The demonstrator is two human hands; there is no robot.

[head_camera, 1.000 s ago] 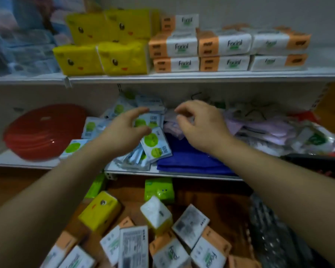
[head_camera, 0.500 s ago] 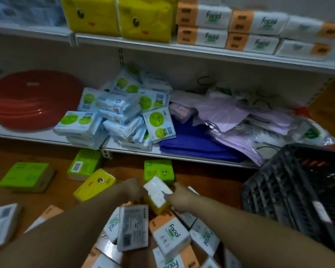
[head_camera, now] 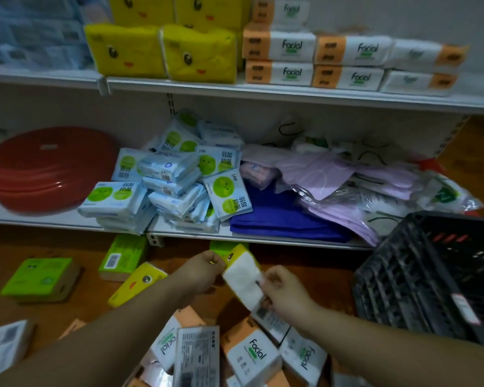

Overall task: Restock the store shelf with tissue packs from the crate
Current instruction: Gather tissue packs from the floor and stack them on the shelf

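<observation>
1. At the far left of the lower shelf (head_camera: 39, 217) lies a red basin (head_camera: 39, 169). Below it, on the floor (head_camera: 313, 263), are two green packs (head_camera: 38, 276) and one yellow pack (head_camera: 139, 283) with a duck face.
2. On the upper shelf (head_camera: 291, 94) stand yellow duck packs (head_camera: 162, 51). Under them, a loose pile of blue-and-green wipe packs (head_camera: 173, 180) sits on the lower shelf.
3. The left hand (head_camera: 204, 270) has its fingers (head_camera: 217, 261) curled round the upper end of the held tissue pack (head_camera: 243, 280).
4. That pack is yellow with its white side facing the camera. It hangs tilted in the air between both hands, below the lower shelf's front edge and above the floor.
5. The right hand (head_camera: 284, 291) pinches the pack's lower right edge between thumb and bent fingers (head_camera: 263, 279).
6. Orange-and-white Facial packs (head_camera: 252, 356) lie scattered on the floor under the forearms. More of the same, the stacked Facial packs (head_camera: 347, 60), fill the right of the upper shelf.
7. A blue cloth (head_camera: 277, 216) and pink bagged goods (head_camera: 333, 174) lie on the lower shelf right of the wipes.
8. The black crate (head_camera: 430, 275) stands at the far right, well apart from the held pack.
</observation>
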